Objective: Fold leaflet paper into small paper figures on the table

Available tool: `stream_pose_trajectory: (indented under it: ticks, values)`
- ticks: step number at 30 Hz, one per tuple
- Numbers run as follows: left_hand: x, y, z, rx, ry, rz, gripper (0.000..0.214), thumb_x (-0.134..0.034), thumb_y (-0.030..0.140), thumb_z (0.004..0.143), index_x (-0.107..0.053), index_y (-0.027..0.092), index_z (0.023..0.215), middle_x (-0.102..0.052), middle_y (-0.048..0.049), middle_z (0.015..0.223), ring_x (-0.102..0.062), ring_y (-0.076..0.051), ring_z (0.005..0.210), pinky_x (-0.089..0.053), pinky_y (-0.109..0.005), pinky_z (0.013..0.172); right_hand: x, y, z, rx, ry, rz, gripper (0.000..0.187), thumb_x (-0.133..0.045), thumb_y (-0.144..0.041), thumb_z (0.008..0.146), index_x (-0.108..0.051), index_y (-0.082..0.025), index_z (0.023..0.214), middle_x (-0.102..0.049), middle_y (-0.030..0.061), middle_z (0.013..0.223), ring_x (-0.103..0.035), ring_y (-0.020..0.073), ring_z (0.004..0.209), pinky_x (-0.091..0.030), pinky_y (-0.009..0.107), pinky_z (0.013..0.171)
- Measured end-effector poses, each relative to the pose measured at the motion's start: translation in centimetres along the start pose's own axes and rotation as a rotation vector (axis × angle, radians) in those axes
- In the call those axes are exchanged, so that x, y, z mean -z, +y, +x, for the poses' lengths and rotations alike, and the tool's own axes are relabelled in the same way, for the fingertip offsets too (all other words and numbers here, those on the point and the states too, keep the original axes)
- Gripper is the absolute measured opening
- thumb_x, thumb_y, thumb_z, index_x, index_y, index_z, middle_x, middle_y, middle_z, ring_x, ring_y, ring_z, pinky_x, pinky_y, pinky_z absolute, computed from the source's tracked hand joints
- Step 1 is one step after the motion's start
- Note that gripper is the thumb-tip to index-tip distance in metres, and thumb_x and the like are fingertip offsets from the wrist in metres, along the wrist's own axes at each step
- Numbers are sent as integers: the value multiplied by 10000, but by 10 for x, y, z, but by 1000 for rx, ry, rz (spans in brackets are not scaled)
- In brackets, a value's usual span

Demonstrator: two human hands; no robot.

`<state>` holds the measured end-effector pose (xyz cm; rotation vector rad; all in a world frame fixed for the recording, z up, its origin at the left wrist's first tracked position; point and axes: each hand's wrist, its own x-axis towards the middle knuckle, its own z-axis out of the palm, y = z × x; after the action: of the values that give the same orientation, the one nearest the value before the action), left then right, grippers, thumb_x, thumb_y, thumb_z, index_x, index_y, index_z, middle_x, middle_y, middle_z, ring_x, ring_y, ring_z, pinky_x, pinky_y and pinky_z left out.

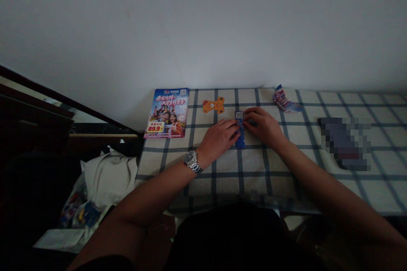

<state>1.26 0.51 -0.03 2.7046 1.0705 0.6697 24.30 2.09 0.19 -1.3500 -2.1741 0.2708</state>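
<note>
Two hands on the head view, folks: our left hand point(218, 139) lays fingers over the blue strip point(241, 142), our right hand point(264, 126) meets its right edge; any pinch, we can't tell. Mid-cloth it sits, bear cutout point(213, 105) just beyond, open checked cloth point(224, 184) running to our near edge.

1 silver watch point(191, 161), dark dial point(190, 157), link band point(197, 169); black clothing point(235, 237).

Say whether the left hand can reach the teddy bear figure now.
Probably yes: only checked cloth shows between the left hand and the teddy bear figure, though the hand is at the folded blue paper strip.
</note>
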Motion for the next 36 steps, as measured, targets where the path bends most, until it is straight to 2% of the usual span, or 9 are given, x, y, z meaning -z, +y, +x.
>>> stream_pose_trajectory:
  ticks: [17, 24, 36]
  values:
    - [0, 1, 0, -2, 11, 13, 269, -573, 320, 1070, -713, 160, 1235, -703, -70, 1340, -642, -234, 1161, -571, -408, 1038, -3, -1, -1, -2, 12, -20, 57, -662, -259, 968, -715, -244, 982, -701, 104, 1202, -696, 299, 1059, -586, 461, 892]
    - [0, 1, -1, -1, 16, 17, 268, -561, 313, 1076, -704, 167, 1250, -698, -78, 1355, -647, -232, 1163, -577, -409, 1013, -4, 5, 15, 2, 39, -73, 96, -615, -252, 988, -709, -231, 982, -691, 122, 1178, -681, 306, 1040, -575, 470, 900]
    - [-1, 2, -1, 3, 18, 12, 271, -545, 314, 1084, -696, 171, 1258, -686, -67, 1383, -647, -229, 1184, -580, -408, 1037, -5, 16, 39, -30, 42, -95, 92, -635, -261, 979, -713, -214, 969, -683, 108, 1111, -685, 258, 857, -563, 407, 775]
